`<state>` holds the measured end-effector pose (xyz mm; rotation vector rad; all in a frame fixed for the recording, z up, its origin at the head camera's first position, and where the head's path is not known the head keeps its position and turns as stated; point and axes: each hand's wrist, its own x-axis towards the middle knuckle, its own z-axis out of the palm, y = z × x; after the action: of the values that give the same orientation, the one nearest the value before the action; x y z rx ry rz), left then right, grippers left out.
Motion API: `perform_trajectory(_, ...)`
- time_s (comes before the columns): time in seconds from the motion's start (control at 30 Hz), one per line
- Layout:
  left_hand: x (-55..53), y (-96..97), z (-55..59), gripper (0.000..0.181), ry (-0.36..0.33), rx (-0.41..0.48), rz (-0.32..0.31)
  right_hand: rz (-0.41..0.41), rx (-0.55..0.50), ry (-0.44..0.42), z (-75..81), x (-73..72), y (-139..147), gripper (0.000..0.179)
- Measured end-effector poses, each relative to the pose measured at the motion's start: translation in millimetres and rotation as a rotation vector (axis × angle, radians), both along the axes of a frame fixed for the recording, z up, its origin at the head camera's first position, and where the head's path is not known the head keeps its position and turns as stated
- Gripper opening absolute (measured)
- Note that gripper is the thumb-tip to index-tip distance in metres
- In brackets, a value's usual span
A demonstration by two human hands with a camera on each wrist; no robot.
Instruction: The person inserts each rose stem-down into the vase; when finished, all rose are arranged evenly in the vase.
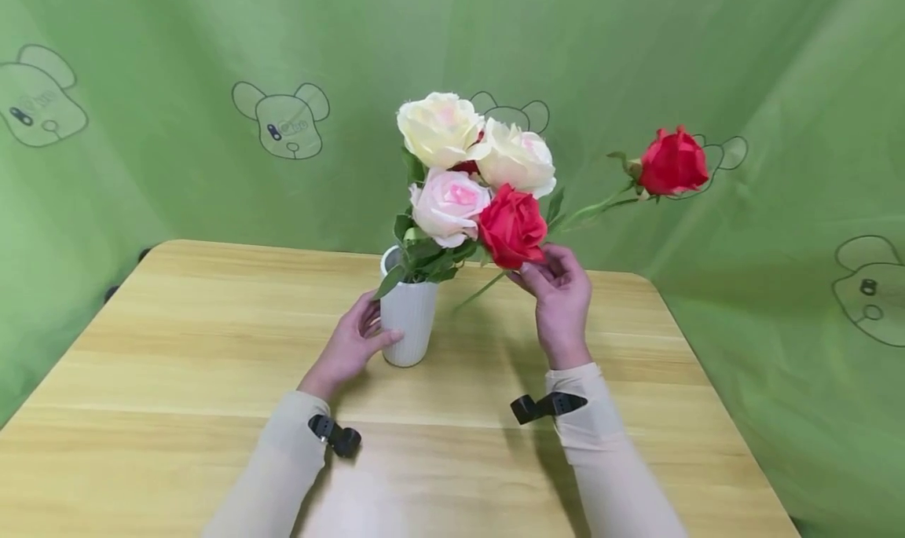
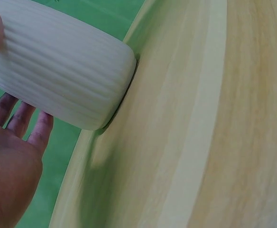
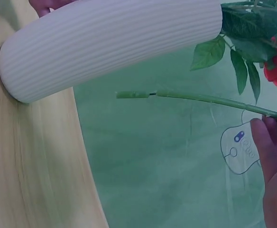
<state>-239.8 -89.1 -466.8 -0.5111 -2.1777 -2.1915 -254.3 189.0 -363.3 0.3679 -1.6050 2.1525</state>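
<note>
A white ribbed vase point(image 1: 408, 326) stands upright on the table, holding two cream roses, a pale pink rose point(image 1: 451, 204) and a red rose point(image 1: 512, 225) with green leaves. My left hand point(image 1: 351, 342) grips the vase low on its left side, thumb across the front and fingers round the back. Between thumb and fingers, my right hand point(image 1: 562, 302) pinches the green stem point(image 3: 200, 98) of a separate red rose point(image 1: 675, 161). That bloom leans out to the upper right, while the stem's cut end points down and left, beside the vase and outside it.
The pale wooden table point(image 1: 212, 349) has its far edge just behind the vase. A green curtain point(image 1: 353, 43) printed with bear heads hangs behind and on both sides. Each sleeved wrist carries a black camera.
</note>
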Motion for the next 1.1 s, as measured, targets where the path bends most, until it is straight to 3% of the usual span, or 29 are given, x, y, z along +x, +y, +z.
perform_trajectory(0.4,-1.0,1.2,1.6,0.069,0.014,0.015,-0.013,-0.041,-0.015,0.051,21.3,2.0,-9,0.028)
perform_trajectory(0.63,-0.8,1.0,0.9,0.07,0.003,0.0,-0.004,-0.068,-0.116,0.041,34.1,0.2,-14,0.03)
perform_trajectory(0.93,-0.6,1.2,1.0,0.072,0.014,0.011,-0.005,-0.098,-0.217,0.183,52.0,-4.3,-19,0.023)
perform_trajectory(1.1,-0.2,0.4,1.1,0.072,0.01,0.01,-0.004,-0.083,-0.261,0.204,59.7,-2.3,-20,0.023)
